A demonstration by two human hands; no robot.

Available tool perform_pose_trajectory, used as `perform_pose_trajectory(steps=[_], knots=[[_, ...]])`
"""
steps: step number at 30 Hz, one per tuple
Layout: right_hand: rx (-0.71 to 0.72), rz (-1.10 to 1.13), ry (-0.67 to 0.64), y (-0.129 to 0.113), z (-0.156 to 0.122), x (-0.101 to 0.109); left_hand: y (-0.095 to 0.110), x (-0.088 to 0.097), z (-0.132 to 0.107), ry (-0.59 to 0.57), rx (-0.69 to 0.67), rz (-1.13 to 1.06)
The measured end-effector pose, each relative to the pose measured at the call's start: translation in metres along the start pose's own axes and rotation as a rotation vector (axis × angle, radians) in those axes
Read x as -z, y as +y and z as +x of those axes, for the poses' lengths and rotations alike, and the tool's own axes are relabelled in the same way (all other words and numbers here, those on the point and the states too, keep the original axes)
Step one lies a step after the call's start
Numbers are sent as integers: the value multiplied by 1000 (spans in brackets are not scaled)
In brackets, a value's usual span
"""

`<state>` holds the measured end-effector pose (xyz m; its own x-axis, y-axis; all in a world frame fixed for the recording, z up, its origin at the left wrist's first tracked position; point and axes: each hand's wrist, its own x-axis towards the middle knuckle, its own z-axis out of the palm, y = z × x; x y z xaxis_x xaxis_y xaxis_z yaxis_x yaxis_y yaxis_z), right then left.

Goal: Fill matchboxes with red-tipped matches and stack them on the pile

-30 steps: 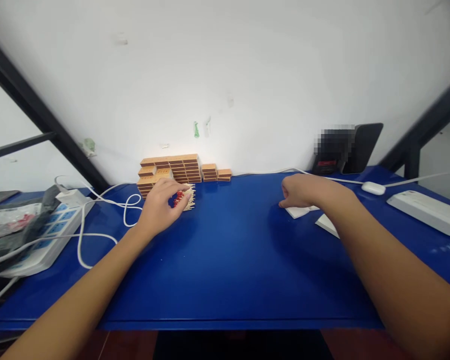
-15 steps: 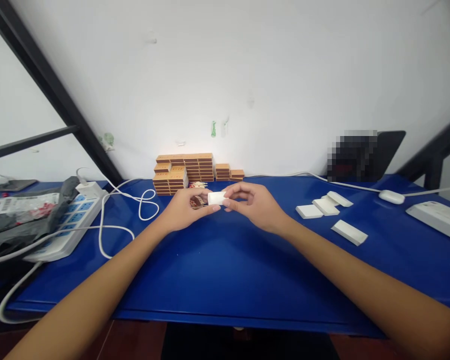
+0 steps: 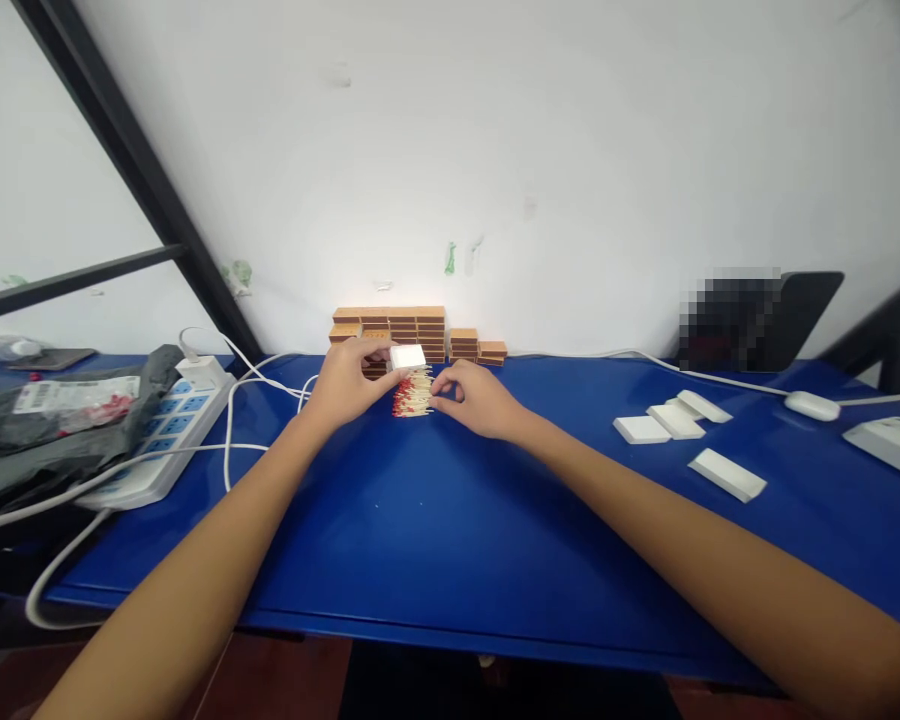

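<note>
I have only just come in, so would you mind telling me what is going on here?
Someone's left hand holds a small white box close to a pile of red-tipped matches on a blue table. The right hand is at the pile's right edge; whether it grips any matches is hard to tell. Orange-and-brown matchboxes stand stacked near the wall, and more white pieces lie farther right.

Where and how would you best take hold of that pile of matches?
Probably by the pale ends, right hand coming from the right: the pile of matches lies roughly side by side, most red heads leftward, so the bare ends face that hand.
</note>
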<state>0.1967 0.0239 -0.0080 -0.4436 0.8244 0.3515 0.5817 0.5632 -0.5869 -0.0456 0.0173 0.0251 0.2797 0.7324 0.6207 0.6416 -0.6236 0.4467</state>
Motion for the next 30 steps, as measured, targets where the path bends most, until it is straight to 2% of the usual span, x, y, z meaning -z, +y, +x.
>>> perform_pose_trajectory(steps=[5, 9, 12, 17, 23, 30], knots=[[-4, -101, -81, 1, -3, -11, 2, -3, -1, -7, -79, 146], [-13, -108, -107, 1, -3, -9, 2, -4, -1, -27, -118, 153], [17, -88, -130, 1, -8, -2, 1, -4, -1, -36, -109, 155], [75, -63, -149, 7, -25, 20, 2, -8, -4, -129, -129, 147], [96, -95, -104, 4, -28, 46, 9, -14, -8, -163, -161, 115], [125, -151, -33, 1, -27, 45, 19, -21, -13, -178, -137, -1]])
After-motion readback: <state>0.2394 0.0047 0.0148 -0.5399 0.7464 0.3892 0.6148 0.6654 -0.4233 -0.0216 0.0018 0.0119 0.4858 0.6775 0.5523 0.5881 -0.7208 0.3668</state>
